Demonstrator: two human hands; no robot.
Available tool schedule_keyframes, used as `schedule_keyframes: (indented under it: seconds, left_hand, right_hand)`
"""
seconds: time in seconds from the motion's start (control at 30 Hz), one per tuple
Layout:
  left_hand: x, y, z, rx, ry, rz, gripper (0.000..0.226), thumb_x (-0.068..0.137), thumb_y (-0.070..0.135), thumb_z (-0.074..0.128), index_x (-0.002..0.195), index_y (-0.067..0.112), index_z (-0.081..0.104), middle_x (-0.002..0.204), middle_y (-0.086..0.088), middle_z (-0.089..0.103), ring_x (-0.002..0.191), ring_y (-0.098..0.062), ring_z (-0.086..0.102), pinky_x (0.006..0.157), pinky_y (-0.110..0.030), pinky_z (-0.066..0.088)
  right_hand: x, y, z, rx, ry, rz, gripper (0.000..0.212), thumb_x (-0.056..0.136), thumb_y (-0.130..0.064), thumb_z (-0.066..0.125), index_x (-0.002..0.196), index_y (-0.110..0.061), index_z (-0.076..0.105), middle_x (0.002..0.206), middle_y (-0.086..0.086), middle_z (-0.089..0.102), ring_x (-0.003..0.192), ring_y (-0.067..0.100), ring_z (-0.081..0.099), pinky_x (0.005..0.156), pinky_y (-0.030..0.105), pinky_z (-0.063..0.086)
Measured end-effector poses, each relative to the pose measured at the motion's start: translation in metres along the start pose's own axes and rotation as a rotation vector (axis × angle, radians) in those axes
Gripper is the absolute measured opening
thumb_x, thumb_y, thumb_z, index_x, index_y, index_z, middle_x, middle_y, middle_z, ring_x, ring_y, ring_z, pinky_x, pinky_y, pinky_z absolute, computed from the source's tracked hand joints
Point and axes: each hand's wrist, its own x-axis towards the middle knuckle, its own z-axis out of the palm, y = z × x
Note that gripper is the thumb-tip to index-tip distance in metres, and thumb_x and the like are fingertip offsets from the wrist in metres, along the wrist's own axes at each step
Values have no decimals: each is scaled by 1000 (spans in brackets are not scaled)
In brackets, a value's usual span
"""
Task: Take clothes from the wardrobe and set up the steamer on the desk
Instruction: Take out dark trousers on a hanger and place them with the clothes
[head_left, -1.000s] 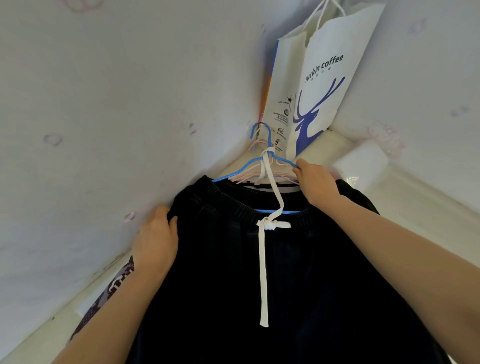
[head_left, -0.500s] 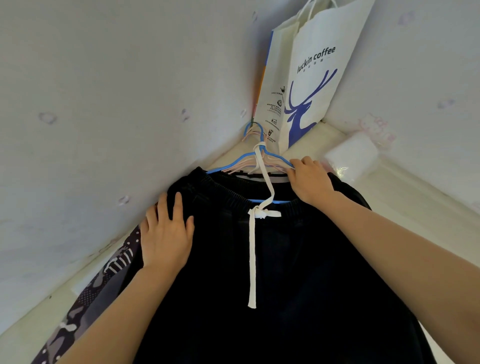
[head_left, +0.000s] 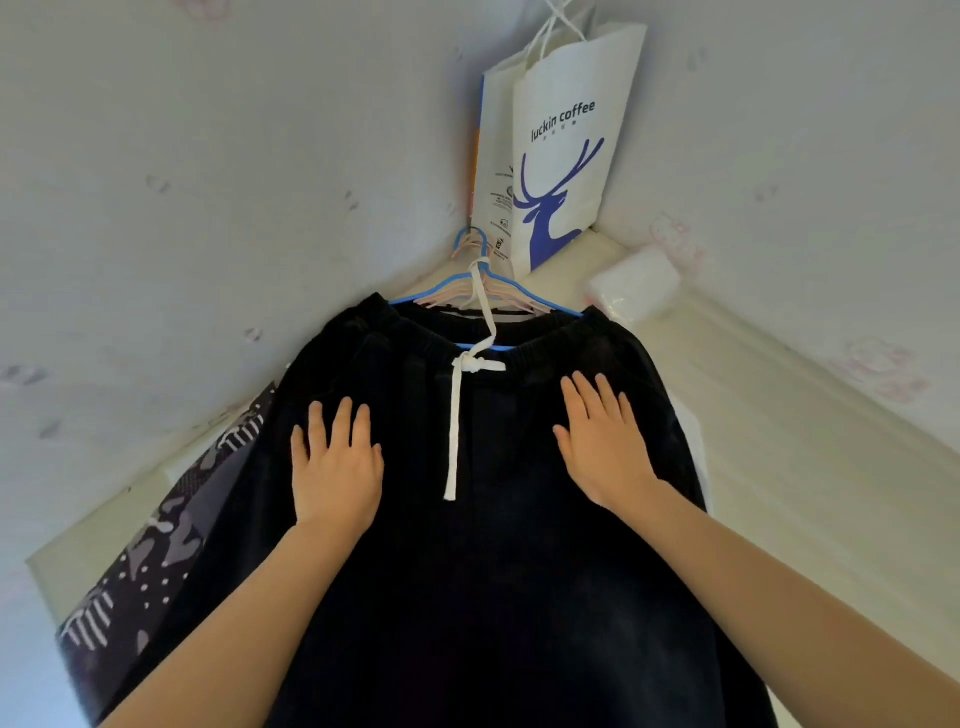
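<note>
We press left hand (head_left: 336, 467), right hand (head_left: 605, 447) flat, fingers straight, on black trousers (head_left: 493, 597); ungripped, blue hanger (head_left: 524, 291) may snag neighbouring hangers.

— What can't be made out?
— The black drawstring trousers (head_left: 498, 571) run off the bottom edge. They cover most of the grey patterned garment (head_left: 156, 545) behind.
— And the pale pink plastic hangers (head_left: 498, 291)?
— Bunched; their number is unclear.

Both flat hands, left hand (head_left: 336, 470) and right hand (head_left: 605, 441), rest on the hanging black drawstring trousers (head_left: 467, 571), either side of the white cotton drawstring (head_left: 453, 431), below the white paper deer-print bag (head_left: 558, 156).
</note>
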Motion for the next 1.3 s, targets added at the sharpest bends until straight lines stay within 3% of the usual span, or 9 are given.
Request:
schedule_keyframes:
  seconds: [0.23,0.57,0.77,0.97,1.17,1.3]
  left_hand:
    - [-99,42,-11,-179,-111,45,56,100,34,38,151,15,24,157,-5,26,146,-27,20,115,-40,26]
    - [-200,72,-56,-357,-9,121,44,95,21,52,138,10,48,132,-6,59,136,-23,41,107,-38,40]
    - [-273,81,-67,-394,59,363,38,84,15,68,122,9,63,112,-4,68,117,-24,59,89,-39,54]
    - [-329,50,-46,-317,76,567,38,80,18,73,117,11,66,105,0,71,111,-24,63,83,-38,56]
    - [-382,10,-39,-278,64,738,33,85,22,57,113,9,67,102,0,71,106,-26,64,80,-37,57]
    - [-424,7,-46,-311,24,838,41,75,15,77,115,9,66,106,0,70,106,-25,64,78,-36,57]
  right_hand:
    - [-103,0,-1,8,-49,-32,60,102,-36,31,152,-7,13,158,11,18,147,28,10,121,42,11]
    - [-232,-18,-18,207,-41,61,54,101,-33,37,149,-11,25,153,6,33,145,25,22,118,37,23]
    - [-316,-42,-7,250,-19,165,54,101,-33,37,149,-12,24,152,5,35,144,24,23,118,35,23]
    - [-397,-78,21,275,-70,337,56,101,-35,36,150,-11,21,153,5,32,145,24,19,119,35,18]
    - [-484,-129,41,360,-32,471,52,100,-32,38,148,-14,27,149,2,36,140,24,26,117,34,21]
    - [-538,-155,47,356,42,523,50,96,-28,48,143,-12,38,144,4,44,137,27,34,114,37,28]
